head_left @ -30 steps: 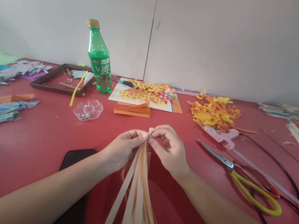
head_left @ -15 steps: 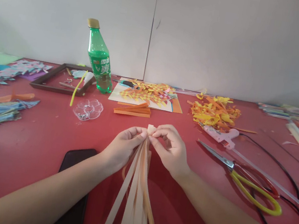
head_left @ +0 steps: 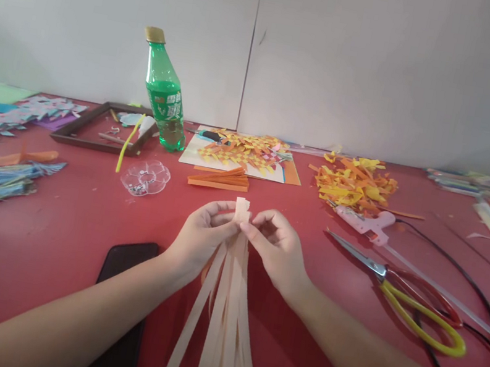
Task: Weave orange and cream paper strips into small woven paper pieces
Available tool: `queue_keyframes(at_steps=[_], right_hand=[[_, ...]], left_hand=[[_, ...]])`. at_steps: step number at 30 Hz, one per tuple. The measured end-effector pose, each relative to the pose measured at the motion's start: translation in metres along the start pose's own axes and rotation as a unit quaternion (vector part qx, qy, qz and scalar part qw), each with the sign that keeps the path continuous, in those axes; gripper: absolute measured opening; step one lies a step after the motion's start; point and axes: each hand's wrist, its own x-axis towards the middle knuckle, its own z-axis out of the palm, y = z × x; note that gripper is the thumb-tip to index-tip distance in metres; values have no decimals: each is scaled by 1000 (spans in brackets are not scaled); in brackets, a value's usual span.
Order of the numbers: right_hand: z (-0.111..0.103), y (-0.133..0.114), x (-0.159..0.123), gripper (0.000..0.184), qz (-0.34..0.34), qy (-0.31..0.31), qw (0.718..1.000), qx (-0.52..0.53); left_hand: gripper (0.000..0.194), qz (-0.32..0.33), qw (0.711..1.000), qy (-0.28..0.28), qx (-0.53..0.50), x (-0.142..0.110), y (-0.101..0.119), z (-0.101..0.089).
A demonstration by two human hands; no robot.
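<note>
Between my hands is a bundle of long, pale peach paper strips (head_left: 223, 311), gathered near the top, with short ends poking up above my fingers. The long tails fan out toward me and run off the bottom of the view. My left hand (head_left: 205, 236) pinches the bundle from the left, thumb on the near side. From the right, my right hand (head_left: 278, 248) is closed with thumb and forefinger at the strips' upper ends. A bunch of orange paper strips (head_left: 220, 178) lies on the red table just beyond my hands.
Scissors (head_left: 388, 282) and a pink glue gun (head_left: 370, 223) with a cord lie to the right. A black phone (head_left: 128, 261) is partly under my left forearm. Behind are a green bottle (head_left: 167, 101), a clear bead dish (head_left: 146, 178), a dark frame (head_left: 78, 140) and yellow-orange paper scraps (head_left: 355, 183).
More of the strips' upper ends now shows above my fingers, separated into stepped tips. My fingers have shifted slightly on the bundle, and its tails have swung a little.
</note>
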Motion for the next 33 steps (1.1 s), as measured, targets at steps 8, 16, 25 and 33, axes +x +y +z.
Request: queue_keyframes(at_steps=[8, 16, 25, 33], right_hand=[[-1, 8, 4, 33, 26, 8, 999, 29], [-2, 7, 3, 34, 42, 6, 997, 57], [1, 9, 4, 35, 83, 22, 988, 126], [-1, 10, 7, 32, 104, -14, 986, 132]], left_hand=[[36, 2, 1000, 15, -12, 0, 2, 2], [36, 16, 1000, 24, 7, 1, 1, 0], [34, 42, 999, -2, 13, 2, -5, -3], [37, 29, 999, 22, 3, 1, -1, -1]])
